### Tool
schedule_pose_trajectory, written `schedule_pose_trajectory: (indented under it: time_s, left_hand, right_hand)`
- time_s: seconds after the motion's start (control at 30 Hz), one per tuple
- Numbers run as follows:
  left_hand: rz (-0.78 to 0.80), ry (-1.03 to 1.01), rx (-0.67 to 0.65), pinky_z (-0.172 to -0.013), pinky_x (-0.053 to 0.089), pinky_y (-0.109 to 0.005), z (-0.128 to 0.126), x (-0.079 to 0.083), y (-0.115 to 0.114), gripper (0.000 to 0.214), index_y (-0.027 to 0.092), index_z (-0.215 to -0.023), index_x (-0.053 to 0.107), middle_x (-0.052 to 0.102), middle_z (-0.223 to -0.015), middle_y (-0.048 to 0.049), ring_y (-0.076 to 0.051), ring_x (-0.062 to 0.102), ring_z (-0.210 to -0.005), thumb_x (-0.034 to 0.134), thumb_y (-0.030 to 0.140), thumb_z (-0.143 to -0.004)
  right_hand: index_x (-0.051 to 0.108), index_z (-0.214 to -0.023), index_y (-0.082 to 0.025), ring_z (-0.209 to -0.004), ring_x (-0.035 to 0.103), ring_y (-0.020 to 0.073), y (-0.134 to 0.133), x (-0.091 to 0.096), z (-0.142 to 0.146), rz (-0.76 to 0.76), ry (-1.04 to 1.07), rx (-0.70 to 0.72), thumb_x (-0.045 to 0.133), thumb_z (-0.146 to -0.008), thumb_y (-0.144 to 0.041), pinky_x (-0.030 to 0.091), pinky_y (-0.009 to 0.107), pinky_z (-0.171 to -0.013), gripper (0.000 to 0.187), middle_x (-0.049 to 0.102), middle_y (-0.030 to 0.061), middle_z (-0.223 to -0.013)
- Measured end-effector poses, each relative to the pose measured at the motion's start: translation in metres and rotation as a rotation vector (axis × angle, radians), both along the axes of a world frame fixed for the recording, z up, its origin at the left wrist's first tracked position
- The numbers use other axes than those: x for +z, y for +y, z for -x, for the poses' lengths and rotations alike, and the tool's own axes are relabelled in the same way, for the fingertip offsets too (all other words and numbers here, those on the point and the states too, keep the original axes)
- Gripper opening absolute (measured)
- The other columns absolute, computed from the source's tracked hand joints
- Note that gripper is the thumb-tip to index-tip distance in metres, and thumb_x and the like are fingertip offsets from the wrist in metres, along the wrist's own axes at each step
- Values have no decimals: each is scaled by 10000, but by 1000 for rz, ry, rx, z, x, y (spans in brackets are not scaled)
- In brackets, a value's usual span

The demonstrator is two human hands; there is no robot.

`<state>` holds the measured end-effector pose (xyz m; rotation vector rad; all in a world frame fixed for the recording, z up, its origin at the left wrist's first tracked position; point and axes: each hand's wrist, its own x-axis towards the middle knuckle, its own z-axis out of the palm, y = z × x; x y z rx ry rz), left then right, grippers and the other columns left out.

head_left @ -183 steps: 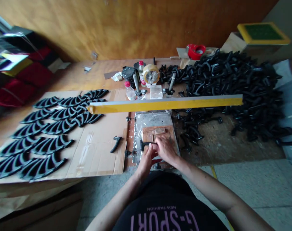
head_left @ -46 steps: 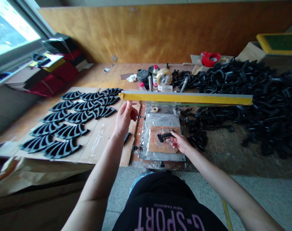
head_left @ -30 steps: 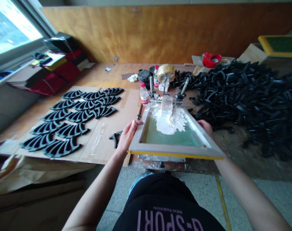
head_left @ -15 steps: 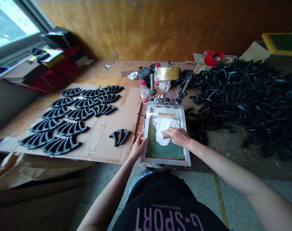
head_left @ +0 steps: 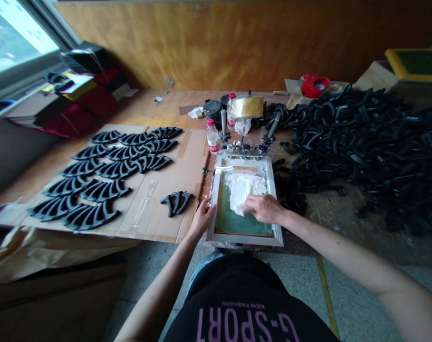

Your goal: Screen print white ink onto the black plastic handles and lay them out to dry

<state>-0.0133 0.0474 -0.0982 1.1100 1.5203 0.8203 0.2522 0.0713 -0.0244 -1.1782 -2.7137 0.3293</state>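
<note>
Head view: hands apart, both on the job. Left hand point(head_left: 202, 218) grips the near-left rail of a screen-printing frame point(head_left: 244, 242); right hand point(head_left: 265, 209) presses a small pale scraper point(head_left: 239, 210) into white ink point(head_left: 241, 187) on the green mesh. Frame lies flat on the bench, hinge clamps point(head_left: 244, 149) at its far edge, just right of a cardboard sheet point(head_left: 158, 209) holding three black plastic handles point(head_left: 177, 203). Big pile of black handles point(head_left: 358, 152) sits to the right.
</note>
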Motion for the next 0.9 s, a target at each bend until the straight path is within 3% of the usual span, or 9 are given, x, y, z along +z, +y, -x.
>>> schedule_pose_trajectory:
  time_s: [0.07, 0.17, 0.3, 0.43, 0.53, 0.6, 0.67, 0.8, 0.9]
  left_hand:
    - [18, -42, -13, -559, 445, -242, 0, 15, -1, 684, 165, -1348, 497, 659, -771, -26, -161, 609, -655, 600, 553, -794]
    - [13, -95, -36, -574, 456, -242, 4, 48, -2, 741, 198, -1415, 437, 684, -814, -27, -159, 614, -664, 625, 546, -789]
    - [-117, -145, 11, -582, 450, -209, 6, 102, 9, 538, 189, -1188, 634, 679, -879, -27, -126, 594, -688, 546, 596, -847]
    - [-335, -350, 94, -568, 461, -197, -9, 154, 44, 509, 181, -1038, 653, 669, -878, -34, -111, 606, -685, 471, 629, -880]
    - [-419, -495, 115, -580, 492, -210, -26, 177, 71, 473, 203, -1104, 592, 681, -908, -49, -133, 647, -742, 467, 607, -892]
    - [-422, -550, 180, -586, 504, -213, -38, 175, 73, 468, 222, -1152, 545, 691, -942, -57, -135, 660, -760, 454, 606, -899]
    - [-341, -573, 245, -583, 508, -212, -51, 156, 57, 474, 226, -1153, 528, 698, -971, -68, -134, 665, -755, 475, 614, -885]
    - [279, -577, 6, -578, 533, -265, -79, 95, -6, 522, 171, -1078, 583, 713, -1000, -143, -209, 690, -801, 600, 617, -806]
    - [469, -643, -7, -637, 553, -303, -81, 62, -38, 471, 155, -993, 594, 712, -976, -140, -239, 692, -879, 587, 593, -821]
  right_hand:
    - [659, -1047, -225, -841, 637, 173, 22, 13, 4, -2, 98, -124, 618, -848, -201, 472, 265, -706, 205, 691, 17, -991]
    - [523, -1345, -293, -973, 635, 195, 68, 35, 3, -42, 197, -284, 651, -846, -238, 492, 304, -830, 518, 660, 22, -1196]
    - [487, -1399, -254, -898, 644, 231, 110, 52, -44, -159, 301, -573, 609, -874, -356, 493, 356, -817, 548, 685, 68, -1101]
    - [639, -1152, -164, -821, 634, 226, 102, 30, -100, -156, 395, -903, 464, -933, -374, 482, 343, -774, 350, 697, 83, -898]
    - [677, -884, -173, -816, 617, 224, 68, -9, -94, 95, 208, -833, 509, -910, -466, 470, 336, -774, 339, 681, 84, -841]
    - [664, -800, -179, -919, 600, 237, 43, -31, -68, 156, 60, -638, 580, -873, -503, 454, 340, -837, 343, 674, 104, -930]
    - [657, -821, -166, -1010, 571, 257, 20, -42, -36, 135, -68, -534, 619, -868, -438, 430, 349, -887, 278, 663, 133, -1005]
    - [628, -948, -140, -949, 590, 244, -14, -33, 25, 151, -52, -636, 521, -946, -350, 432, 325, -825, 236, 672, 143, -935]
    - [619, -927, -174, -931, 595, 197, -28, -22, 45, 178, 173, -433, 506, -957, -286, 433, 284, -815, 162, 675, 86, -921]
